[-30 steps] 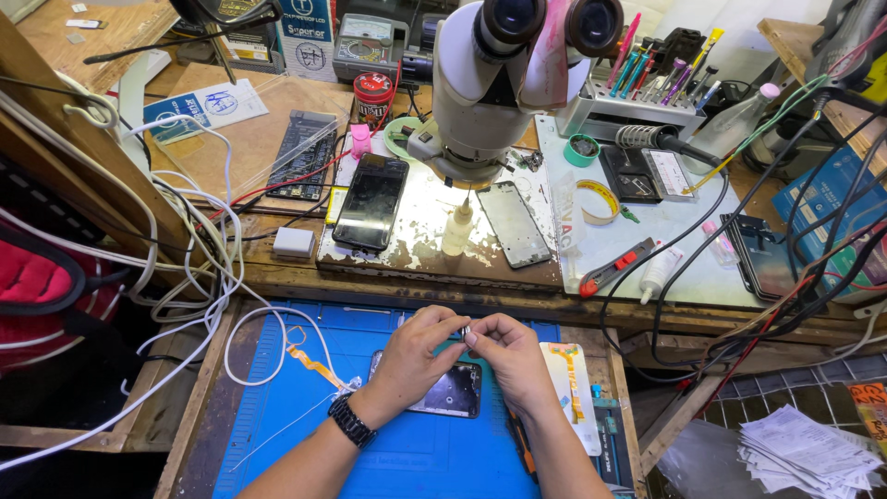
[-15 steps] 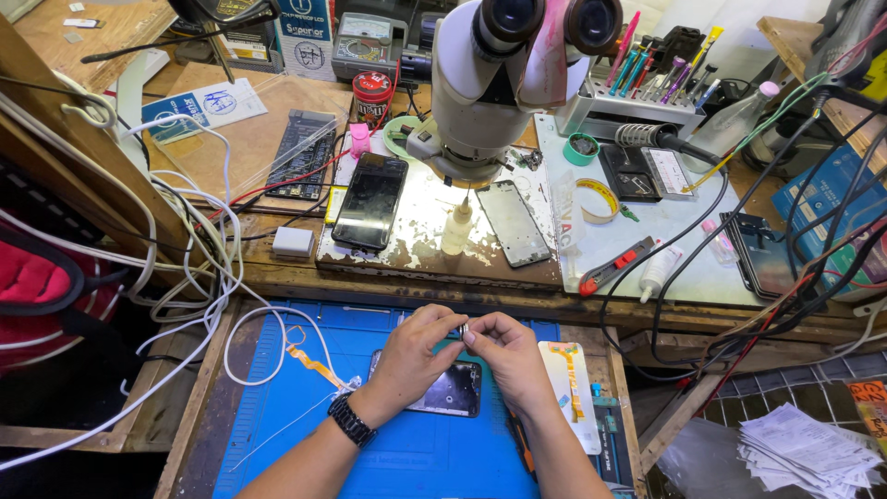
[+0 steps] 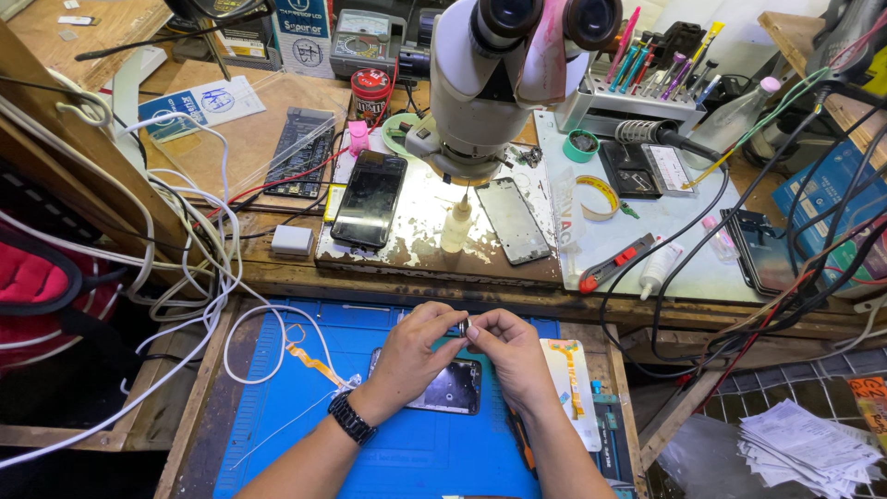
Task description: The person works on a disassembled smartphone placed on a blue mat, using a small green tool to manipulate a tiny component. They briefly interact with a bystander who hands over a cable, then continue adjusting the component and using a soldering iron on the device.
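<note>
While an opened phone [image 3: 445,386] lies unassembled on the blue mat [image 3: 305,434] of the table, a tiny dark part [image 3: 463,327] is pinched above it between the left hand [image 3: 413,350] and right hand [image 3: 511,350].

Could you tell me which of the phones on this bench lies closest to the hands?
The opened phone on the blue mat, directly beneath both hands; the others lie farther up, under the microscope.

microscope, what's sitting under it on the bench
Under the microscope: a dark phone, small dropper bottle and grey phone panel. The spot below its head is hidden.
</note>
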